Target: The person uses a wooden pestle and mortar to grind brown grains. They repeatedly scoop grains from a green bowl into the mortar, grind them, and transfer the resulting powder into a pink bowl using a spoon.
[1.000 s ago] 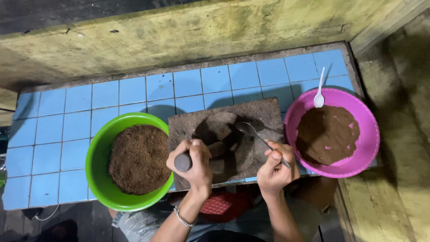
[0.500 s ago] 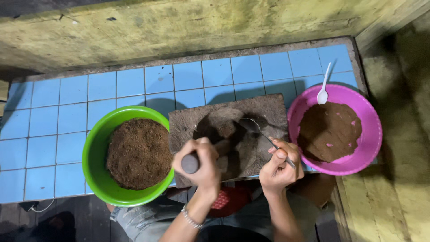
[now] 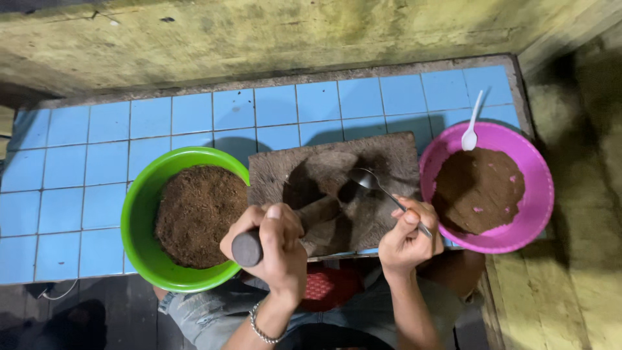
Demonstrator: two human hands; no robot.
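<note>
A flat grey grinding stone lies on the blue tiled counter between two bowls. My left hand grips a dark cylindrical stone roller that lies across the slab. My right hand holds a metal spoon whose bowl rests on the slab near its middle. A green bowl on the left holds a mound of brown ground material. A pink bowl on the right holds darker brown paste, with a white plastic spoon leaning on its rim.
A stained yellow-green wall runs behind the counter and a wooden post stands at the right. My knees and a red patterned cloth show below the counter's front edge.
The view has shifted slightly. My left hand has drawn the roller a little nearer to me, and the spoon in my right hand stays on the slab.
</note>
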